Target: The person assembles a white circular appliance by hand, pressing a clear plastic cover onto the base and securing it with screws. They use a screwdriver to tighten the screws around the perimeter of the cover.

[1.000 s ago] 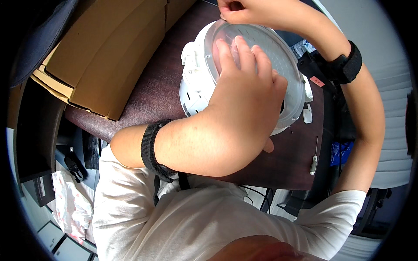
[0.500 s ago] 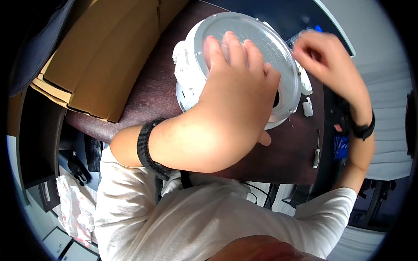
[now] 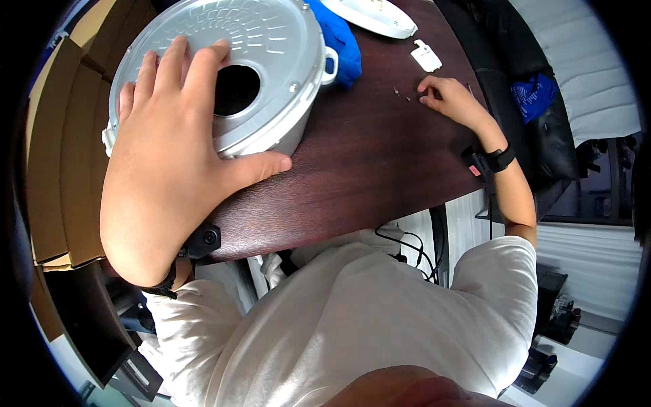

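A round white appliance housing (image 3: 288, 129) with a grey, translucent-looking lid (image 3: 274, 47) stands at the upper left of the table. The lid has a dark round hole (image 3: 237, 91) and screws along its rim. My left hand (image 3: 166, 139) lies spread over the lid, its thumb stretched out beside the near side of the housing. Over at the right, my right hand (image 3: 451, 100) is low at the tabletop with loosely curled fingers slightly apart. Nothing shows between them. Close to its fingertips lie small screws (image 3: 397, 91), and a small white plastic piece (image 3: 426, 56) rests just beyond.
The dark brown table (image 3: 366, 149) carries a white oval part (image 3: 380, 17) and a blue cloth or bag (image 3: 342, 47) behind the housing. Cardboard (image 3: 51, 176) stands at the left. A black sofa (image 3: 559, 132) with a blue packet (image 3: 534, 96) borders the right side.
The view has swung, so the housing now appears further left. My right hand has left the housing's right side and come down near the screws. My left hand stays on the lid.
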A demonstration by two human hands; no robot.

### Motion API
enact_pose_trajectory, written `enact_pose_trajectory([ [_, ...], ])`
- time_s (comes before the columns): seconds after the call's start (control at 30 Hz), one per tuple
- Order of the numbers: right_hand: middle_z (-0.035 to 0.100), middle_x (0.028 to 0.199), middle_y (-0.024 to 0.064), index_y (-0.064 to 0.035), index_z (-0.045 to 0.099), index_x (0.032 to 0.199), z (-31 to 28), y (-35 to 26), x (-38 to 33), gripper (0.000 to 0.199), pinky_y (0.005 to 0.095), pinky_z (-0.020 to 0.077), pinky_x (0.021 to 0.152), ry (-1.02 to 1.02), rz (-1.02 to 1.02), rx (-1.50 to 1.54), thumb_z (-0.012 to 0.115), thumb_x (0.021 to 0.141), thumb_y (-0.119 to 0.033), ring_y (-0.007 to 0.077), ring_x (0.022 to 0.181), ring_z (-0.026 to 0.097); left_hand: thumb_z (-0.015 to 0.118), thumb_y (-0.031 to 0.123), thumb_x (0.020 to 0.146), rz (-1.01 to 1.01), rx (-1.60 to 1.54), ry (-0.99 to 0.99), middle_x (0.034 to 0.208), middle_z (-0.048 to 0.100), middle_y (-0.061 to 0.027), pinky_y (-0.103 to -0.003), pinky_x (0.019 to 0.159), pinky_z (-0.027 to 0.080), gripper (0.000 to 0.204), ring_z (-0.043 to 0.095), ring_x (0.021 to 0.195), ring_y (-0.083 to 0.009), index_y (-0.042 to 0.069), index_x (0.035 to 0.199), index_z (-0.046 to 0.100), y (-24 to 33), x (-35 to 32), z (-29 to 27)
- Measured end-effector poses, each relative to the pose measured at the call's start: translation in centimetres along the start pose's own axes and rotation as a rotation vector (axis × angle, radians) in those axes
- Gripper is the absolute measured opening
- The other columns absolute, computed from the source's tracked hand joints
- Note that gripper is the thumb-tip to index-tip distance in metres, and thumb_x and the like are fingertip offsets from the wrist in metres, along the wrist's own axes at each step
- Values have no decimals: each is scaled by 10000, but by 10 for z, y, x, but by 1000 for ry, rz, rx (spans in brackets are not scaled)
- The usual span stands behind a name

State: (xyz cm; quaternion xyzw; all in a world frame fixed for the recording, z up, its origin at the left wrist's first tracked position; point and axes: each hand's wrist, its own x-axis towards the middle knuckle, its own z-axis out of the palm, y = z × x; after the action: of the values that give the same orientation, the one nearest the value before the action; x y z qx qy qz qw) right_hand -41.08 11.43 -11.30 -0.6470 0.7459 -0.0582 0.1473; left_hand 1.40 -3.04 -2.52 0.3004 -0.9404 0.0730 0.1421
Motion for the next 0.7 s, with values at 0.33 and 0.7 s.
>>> enact_pose_trajectory([
  [0.33, 628, 739, 102, -32, 669, 1002, 31, 6, 10, 133, 398, 483, 655, 61, -21, 37, 702, 936, -142, 256, 696, 630, 856, 762, 509, 17, -64, -27, 1460, 475, -387, -607, 1168, 311, 1234, 400, 1412, -565, 12, 1436, 535, 1, 4, -10],
  [0.7, 507, 752, -69, -51, 653, 932, -61, -74, 30, 119, 213, 382, 622, 112, -54, 291, 664, 997, -150, 21, 705, 477, 880, 514, 703, -163, 5, -66, 1472, 461, -330, -589, 1181, 316, 1015, 400, 1410, -527, 43, 1491, 448, 21, -6, -13],
])
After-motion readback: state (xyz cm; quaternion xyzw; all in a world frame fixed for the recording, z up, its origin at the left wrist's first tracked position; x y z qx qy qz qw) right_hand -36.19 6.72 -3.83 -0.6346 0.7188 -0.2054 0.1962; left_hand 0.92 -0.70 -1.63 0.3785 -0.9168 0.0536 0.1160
